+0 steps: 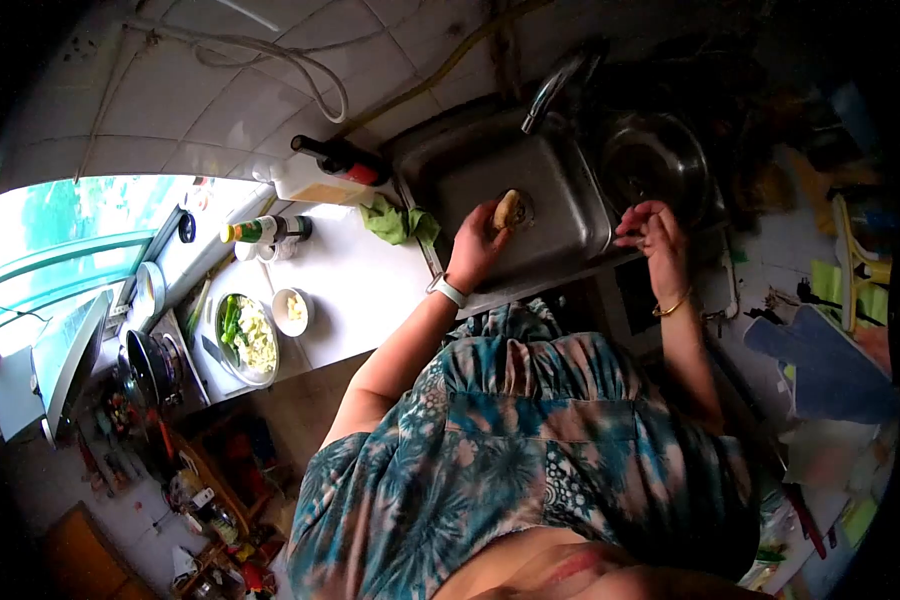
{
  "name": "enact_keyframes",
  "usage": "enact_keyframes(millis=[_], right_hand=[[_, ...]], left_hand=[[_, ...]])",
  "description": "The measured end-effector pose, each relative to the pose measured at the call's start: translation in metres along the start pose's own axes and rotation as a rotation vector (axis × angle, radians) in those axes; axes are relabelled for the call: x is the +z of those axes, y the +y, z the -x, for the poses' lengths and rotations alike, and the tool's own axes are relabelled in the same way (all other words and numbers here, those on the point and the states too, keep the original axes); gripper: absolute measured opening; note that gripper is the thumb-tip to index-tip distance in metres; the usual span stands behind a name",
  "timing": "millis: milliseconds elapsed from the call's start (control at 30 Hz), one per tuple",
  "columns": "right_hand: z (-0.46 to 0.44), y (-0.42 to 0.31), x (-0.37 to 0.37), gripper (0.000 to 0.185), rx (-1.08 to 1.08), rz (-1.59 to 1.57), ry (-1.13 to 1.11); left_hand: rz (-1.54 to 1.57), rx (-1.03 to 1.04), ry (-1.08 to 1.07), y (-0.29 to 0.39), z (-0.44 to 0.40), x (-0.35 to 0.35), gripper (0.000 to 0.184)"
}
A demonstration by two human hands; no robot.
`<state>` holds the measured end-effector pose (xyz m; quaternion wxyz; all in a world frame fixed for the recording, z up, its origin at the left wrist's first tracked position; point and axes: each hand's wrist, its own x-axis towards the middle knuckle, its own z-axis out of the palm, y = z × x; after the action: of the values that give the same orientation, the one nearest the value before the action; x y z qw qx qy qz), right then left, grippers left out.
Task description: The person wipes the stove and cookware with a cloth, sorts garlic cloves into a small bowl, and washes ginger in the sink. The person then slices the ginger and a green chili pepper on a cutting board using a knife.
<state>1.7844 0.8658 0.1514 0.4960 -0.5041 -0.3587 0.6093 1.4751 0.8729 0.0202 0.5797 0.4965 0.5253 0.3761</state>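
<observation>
Over the large steel sink basin (560,195), my left hand (478,243) is closed around a pale yellow-brown, oblong lump of food (508,208), whose kind I cannot make out. A light-coloured watch is on that wrist. My right hand (660,240) hovers at the front edge of the smaller round basin (705,165), fingers curled in with the tips close together. Whatever it may hold is too small and dark to tell. The chrome faucet (545,105) reaches over the large basin from behind.
Left of the sink, the white counter (355,275) holds a green cloth (398,220), a dark bottle (340,160), a yellow-capped bottle (265,231), a small white bowl (292,313) and a plate of chopped vegetables (255,345). A knife (213,350) lies by the plate. A wok (148,368) stands farther left.
</observation>
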Motion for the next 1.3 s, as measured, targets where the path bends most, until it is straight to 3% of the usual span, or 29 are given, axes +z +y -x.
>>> enact_keyframes(millis=[67, 200, 233, 267, 333, 367, 500, 633, 800, 1000, 1133, 1300], right_hand=[[0.005, 0.024, 0.003, 0.009, 0.126, 0.152, 0.006], [0.005, 0.067, 0.017, 0.02, 0.096, 0.246, -0.097], [0.004, 0.071, 0.025, 0.036, 0.076, 0.191, -0.105], [0.002, 0.074, 0.027, 0.036, 0.079, 0.191, -0.107], [-0.006, 0.082, 0.03, 0.042, 0.06, 0.472, -0.206], [-0.01, 0.1, 0.032, 0.039, -0.07, 0.569, -0.167], [-0.008, 0.082, 0.061, 0.028, -0.182, 0.737, -0.141], [-0.017, 0.095, 0.056, 0.024, -0.053, 0.805, -0.241], [-0.017, 0.078, 0.071, 0.015, -0.275, 1.091, -0.287], [-0.021, 0.084, 0.078, 0.016, -0.416, 1.2, -0.299], [-0.032, 0.093, 0.07, 0.016, -0.432, 1.191, -0.304], [-0.044, 0.118, 0.065, 0.019, -0.202, 1.107, -0.31]], left_hand=[[-0.628, 0.215, 0.085, 0.031, 0.004, 0.001, 0.049], [-0.731, 0.272, 0.113, 0.037, 0.007, 0.004, 0.046], [-0.729, 0.268, 0.113, 0.038, 0.008, 0.005, 0.046], [-0.753, 0.24, 0.118, 0.04, 0.008, 0.006, 0.047], [-0.779, 0.208, 0.125, 0.039, 0.009, 0.007, 0.047], [-0.768, 0.208, 0.145, 0.036, 0.009, 0.007, 0.045], [-0.735, 0.192, 0.198, 0.035, 0.013, 0.006, 0.045], [-0.755, 0.196, 0.208, 0.036, 0.015, 0.004, 0.041], [-0.748, 0.185, 0.205, 0.033, 0.019, 0.002, 0.041], [-0.715, 0.15, 0.227, 0.03, 0.022, 0.002, 0.043], [-0.71, 0.14, 0.212, 0.031, 0.022, 0.0, 0.041], [-0.677, 0.005, 0.223, 0.027, 0.022, -0.001, 0.039]])
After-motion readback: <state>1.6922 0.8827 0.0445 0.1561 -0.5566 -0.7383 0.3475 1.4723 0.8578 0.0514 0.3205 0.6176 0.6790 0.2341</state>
